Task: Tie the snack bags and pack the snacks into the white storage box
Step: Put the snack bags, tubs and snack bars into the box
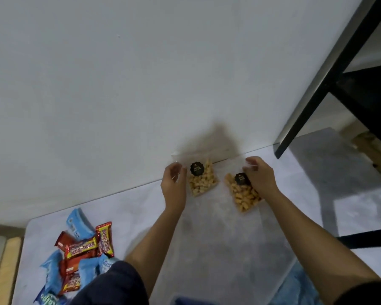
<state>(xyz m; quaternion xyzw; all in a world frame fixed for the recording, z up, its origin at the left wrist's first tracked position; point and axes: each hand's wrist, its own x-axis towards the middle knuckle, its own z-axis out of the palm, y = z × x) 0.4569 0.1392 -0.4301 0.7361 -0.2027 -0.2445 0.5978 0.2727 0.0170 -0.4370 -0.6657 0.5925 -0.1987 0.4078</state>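
Note:
Two clear snack bags with round black labels stand by the wall at the far edge of the table. The left snack bag [201, 180] holds pale yellow puffs, and my left hand [173, 183] grips its left side near the top. The right snack bag [243, 195] holds orange puffs; my right hand [261, 176] is closed on its upper right part. A translucent storage box [218, 238] lies under my forearms, with the right bag seemingly over its far rim. I cannot tell if either bag top is tied.
A pile of wrapped snacks [81, 252], red-yellow bars and light blue packets, lies at the table's near left. A black metal shelf frame [330, 80] rises at the right. A pale wall [119, 84] backs the table. A blue lid or bag [295, 287] shows at the bottom right.

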